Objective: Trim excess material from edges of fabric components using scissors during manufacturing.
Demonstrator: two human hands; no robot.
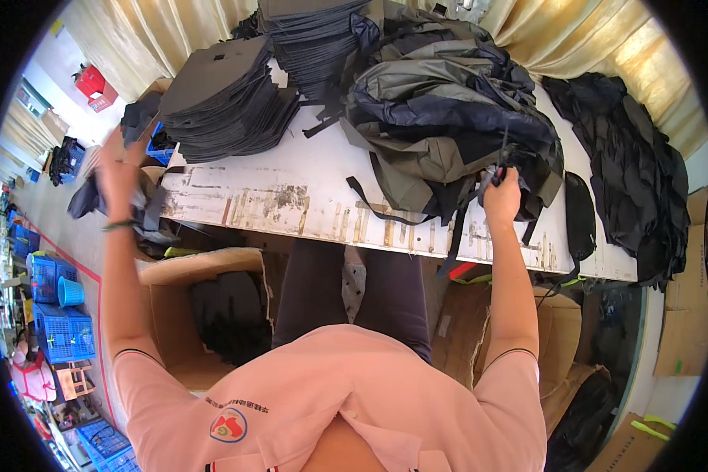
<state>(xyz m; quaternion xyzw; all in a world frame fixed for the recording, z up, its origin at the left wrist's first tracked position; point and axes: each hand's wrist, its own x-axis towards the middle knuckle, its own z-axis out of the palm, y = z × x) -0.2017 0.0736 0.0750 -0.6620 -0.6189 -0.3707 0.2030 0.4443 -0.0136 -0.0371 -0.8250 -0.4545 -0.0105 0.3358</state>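
Observation:
My left hand (pixel 119 187) is stretched out past the table's left end, its fingers smeared by motion. Dark fabric (pixel 86 197) hangs beside it, and I cannot make out whether the fingers grip it. On the right, my right hand (pixel 503 197) is closed around what looks like a pair of dark-handled scissors (pixel 502 167), pointing away from me. It rests at the near right side of a large heap of olive and black fabric pieces (pixel 440 94). Loose black straps (pixel 385 211) trail from the heap toward the table's front edge.
Tall stacks of flat dark panels (pixel 212 94) stand on the worn white table (pixel 291 197). Farther right lie a black pouch (pixel 579 212) and a pile of black fabric (pixel 629 157). Open cardboard boxes (pixel 169 315) sit below; blue crates (pixel 63 330) line the left.

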